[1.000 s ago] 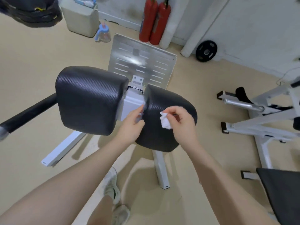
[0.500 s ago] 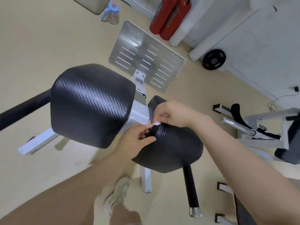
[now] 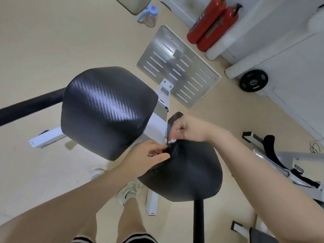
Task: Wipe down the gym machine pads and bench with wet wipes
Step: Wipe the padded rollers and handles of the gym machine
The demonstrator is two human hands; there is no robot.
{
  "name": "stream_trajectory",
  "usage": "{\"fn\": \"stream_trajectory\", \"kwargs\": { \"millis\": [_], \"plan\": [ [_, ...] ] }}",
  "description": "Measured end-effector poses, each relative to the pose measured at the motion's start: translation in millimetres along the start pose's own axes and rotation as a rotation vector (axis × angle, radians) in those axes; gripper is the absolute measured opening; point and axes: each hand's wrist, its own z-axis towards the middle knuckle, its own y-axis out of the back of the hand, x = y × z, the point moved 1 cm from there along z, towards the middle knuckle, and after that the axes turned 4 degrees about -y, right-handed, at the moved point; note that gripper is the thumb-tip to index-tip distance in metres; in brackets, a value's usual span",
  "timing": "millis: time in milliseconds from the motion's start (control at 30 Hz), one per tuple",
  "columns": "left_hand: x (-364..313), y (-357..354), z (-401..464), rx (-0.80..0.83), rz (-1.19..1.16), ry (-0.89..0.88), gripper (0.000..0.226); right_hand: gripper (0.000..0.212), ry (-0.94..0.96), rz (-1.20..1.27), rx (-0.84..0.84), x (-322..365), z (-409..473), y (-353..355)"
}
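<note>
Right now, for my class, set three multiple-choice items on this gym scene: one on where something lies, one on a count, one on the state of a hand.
1. Where is the wet wipe?
A. on the floor
B. at the inner edge of the right-side pad
C. on the metal footplate

2. How many red fire extinguishers stand by the wall?
A. one
B. two
C. four

3. What is the left hand doing?
A. hanging free
B. lying flat on the left-side pad
C. gripping the right-side pad's edge

Key: 1 B, white wipe shows under the right hand there; 2 B, two red cylinders side by side; 3 C, fingers curl round the edge.
</note>
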Motion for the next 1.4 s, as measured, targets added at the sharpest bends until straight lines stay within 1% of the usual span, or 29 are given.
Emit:
{"fn": "stream_trajectory", "kwargs": {
  "millis": [33, 67, 133, 167, 267, 367, 400, 467, 533, 633, 667, 733, 833, 867, 933, 967, 1000, 1067, 1100, 1133, 1200, 1233, 1300, 1400],
  "plan": [
    [-2, -1, 1, -0.032, -0.015, 0.021, 0.022, 0.016, 0.036, 0.009, 0.011, -1, -7, 0],
    [-4, -2, 3, -0.067, -0.047, 0.048, 0.022, 0.016, 0.071, 0.003, 0.013, -3, -6, -1],
    [-10, -2, 10, -0.119, -0.1, 0.096, 0.032, 0.017, 0.123, -0.044, 0.003, -10, 7, -2],
    [-12, -3, 14, -0.124, -0.077, 0.106, 0.033, 0.017, 0.128, -0.079, -0.007, -14, 18, -1],
    [-16, -7, 28, -0.113, 0.084, 0.096, 0.026, 0.016, 0.057, -0.126, -0.025, -39, 62, 8],
    [-22, -11, 36, -0.135, 0.145, 0.136, 0.027, 0.014, -0.031, -0.112, -0.059, -63, 100, 16],
    [-26, -11, 39, -0.129, 0.169, 0.149, 0.03, 0.013, -0.04, -0.115, -0.063, -68, 107, 19],
    [-37, -11, 45, -0.065, 0.271, 0.167, 0.033, 0.015, -0.026, -0.135, -0.035, -69, 107, 22],
    [-46, -11, 54, -0.015, 0.407, 0.175, 0.038, 0.017, 0.042, -0.114, 0.014, -60, 87, 26],
    [-51, -14, 69, 0.054, 0.452, 0.227, 0.043, 0.016, 0.156, 0.045, 0.107, -55, 55, 22],
    [-53, -15, 74, 0.069, 0.448, 0.243, 0.043, 0.015, 0.174, 0.102, 0.108, -57, 51, 20],
    [-53, -18, 82, 0.062, 0.409, 0.284, 0.039, 0.014, 0.179, 0.156, 0.05, -68, 61, 16],
    [-46, -20, 94, 0.03, 0.296, 0.325, 0.032, 0.015, 0.113, 0.157, -0.062, -87, 98, 18],
    [-42, -20, 100, 0.036, 0.258, 0.338, 0.033, 0.015, 0.083, 0.146, -0.082, -96, 112, 19],
    [-39, -21, 110, 0.06, 0.166, 0.381, 0.053, 0.015, -0.001, 0.149, -0.088, -118, 135, 20],
    [-37, -23, 115, 0.074, 0.124, 0.396, 0.056, 0.014, -0.044, 0.22, -0.066, -131, 141, 19],
    [-37, -25, 120, 0.076, 0.09, 0.391, 0.053, 0.012, -0.079, 0.352, -0.034, -143, 142, 18],
    [-37, -27, 126, 0.065, 0.016, 0.373, 0.044, 0.01, -0.14, 0.642, -0.017, -165, 134, 15],
    [-38, -27, 128, 0.057, -0.038, 0.369, 0.037, 0.01, -0.169, 0.723, -0.03, -176, 129, 13],
    [-39, -28, 129, 0.049, -0.092, 0.368, 0.031, 0.009, -0.199, 0.757, -0.037, -188, 123, 11],
    [-40, -28, 129, 0.068, -0.139, 0.365, 0.029, 0.009, -0.251, 0.787, -0.013, -208, 110, 7],
    [-41, -28, 130, 0.074, -0.139, 0.365, 0.028, 0.011, -0.256, 0.81, 0.001, -213, 105, 6],
    [-43, -28, 133, 0.062, -0.149, 0.376, 0.023, 0.013, -0.223, 0.832, -0.032, -210, 104, 6],
    [-42, -30, 139, 0.06, -0.09, 0.374, 0.022, 0.015, -0.117, 0.797, -0.081, -180, 117, 11]
  ]
}}
